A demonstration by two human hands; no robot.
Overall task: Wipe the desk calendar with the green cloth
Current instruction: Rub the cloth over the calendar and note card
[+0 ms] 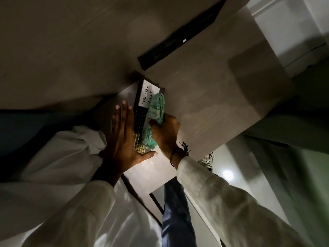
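The desk calendar (142, 107) carried a white panel reading "To Do" in black script, a second word half hidden by the cloth. Dark and flat, with gold grid lines at its near end, it lay near the surface's (213, 104) left edge, long axis running away from the person. The left hand (122, 139) lay flat along its left side, fingers wide. The right hand (165, 132) had its fingers closed on the bunched, fuzzy green cloth (154, 113), pressed on the calendar
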